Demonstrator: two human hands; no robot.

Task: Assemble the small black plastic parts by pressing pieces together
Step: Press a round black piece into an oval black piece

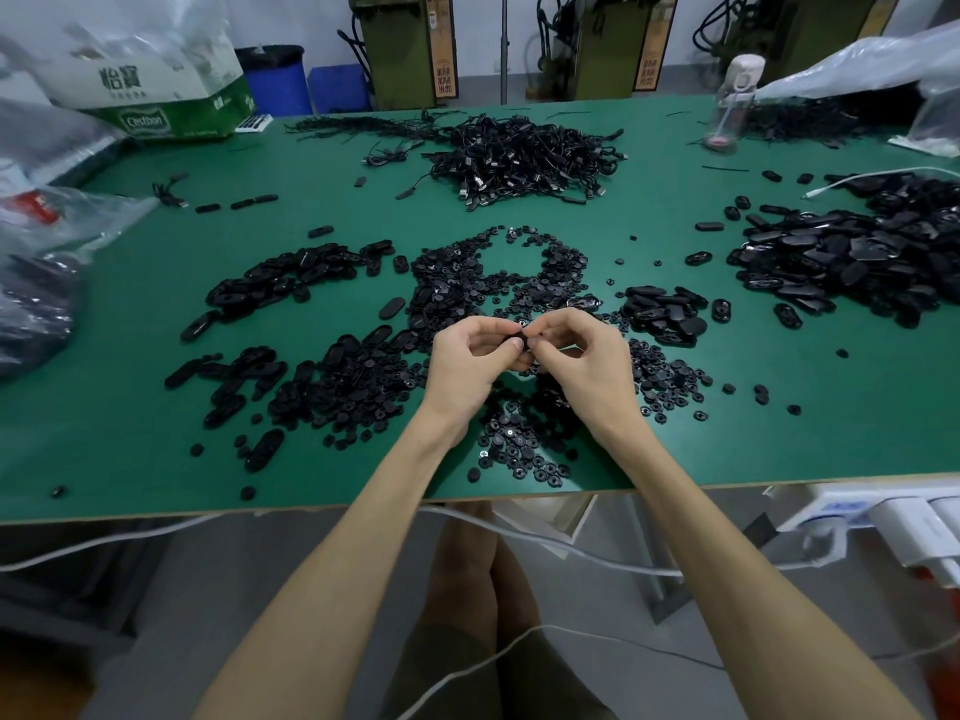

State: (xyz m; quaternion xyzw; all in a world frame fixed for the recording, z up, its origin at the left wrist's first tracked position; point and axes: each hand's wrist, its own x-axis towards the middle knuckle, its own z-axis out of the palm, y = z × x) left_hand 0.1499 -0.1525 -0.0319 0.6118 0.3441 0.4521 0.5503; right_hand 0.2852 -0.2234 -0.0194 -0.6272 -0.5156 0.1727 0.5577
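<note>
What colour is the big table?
The table is green, with a pale edge; the head view shows it best.

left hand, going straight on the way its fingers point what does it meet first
Likely the right hand, fingertip to fingertip: the left hand points at it across the small black part both pinch.

A green table (130,418) holds heaps of loose black plastic parts (498,272). Farther back lie tangled black cables (524,158), a clear bottle (727,109) and a cardboard box (171,119).

green-white carton (171,98) marked "Cestbon", "怡寶" above
</note>
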